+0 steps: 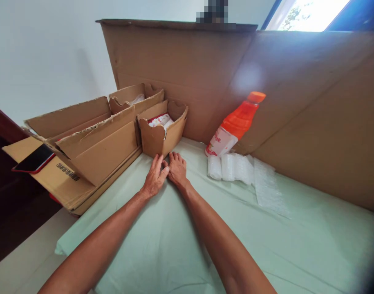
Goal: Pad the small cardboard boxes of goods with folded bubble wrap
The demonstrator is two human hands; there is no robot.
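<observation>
My left hand (155, 176) reaches to the lower front of a small cardboard box (159, 141), fingers stretched out and holding nothing. Beside it my right hand (177, 168) rests palm down on the pale green cloth (137, 241), fingers extended near the box's bottom corner. Whether the fingertips press on the box I cannot tell. Inside the box lie white and red printed packets (162, 121). To the right, an orange bottle (236, 122) with a pinkish label leans against a cardboard panel. Rolled and loose bubble wrap (234, 166) lies at its foot.
A long open cardboard box (110, 143) stands at the left, with another compartment (122, 92) behind holding clear plastic. A red-edged phone (35, 158) lies on its flap. A tall cardboard panel (174, 57) closes off the back, and a window is at upper right.
</observation>
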